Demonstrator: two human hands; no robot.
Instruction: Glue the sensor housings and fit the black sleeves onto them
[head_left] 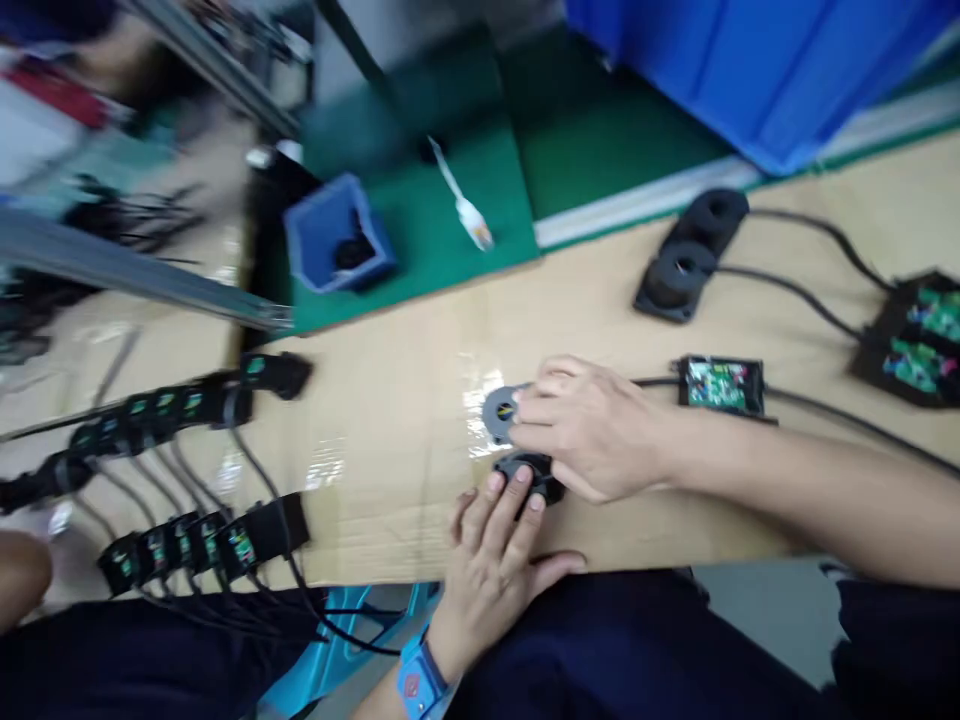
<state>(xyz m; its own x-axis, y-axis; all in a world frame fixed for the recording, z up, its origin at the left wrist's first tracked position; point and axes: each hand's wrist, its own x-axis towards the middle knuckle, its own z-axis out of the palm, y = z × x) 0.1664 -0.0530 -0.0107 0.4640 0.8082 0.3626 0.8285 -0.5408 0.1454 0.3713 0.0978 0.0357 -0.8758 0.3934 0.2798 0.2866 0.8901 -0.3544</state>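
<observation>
My left hand [499,555] lies at the near edge of the cardboard-covered bench, fingers stretched out, fingertips pressing on a small black round part [525,470]. My right hand [592,430] reaches in from the right just above it, fingers curled and pinched on a grey disc-shaped part [499,410] with a dark centre. A black cable runs from under my right hand to an open black box with a green circuit board [721,385]. A blue wrist strap [416,680] is on my left wrist.
Two black ring-shaped units [690,260] with cables lie at the back right. More open boxes with green boards [919,335] sit at the far right. Rows of black modules with cables [187,400] fill the left. A small blue bin [337,240] and a blue crate [750,60] stand behind.
</observation>
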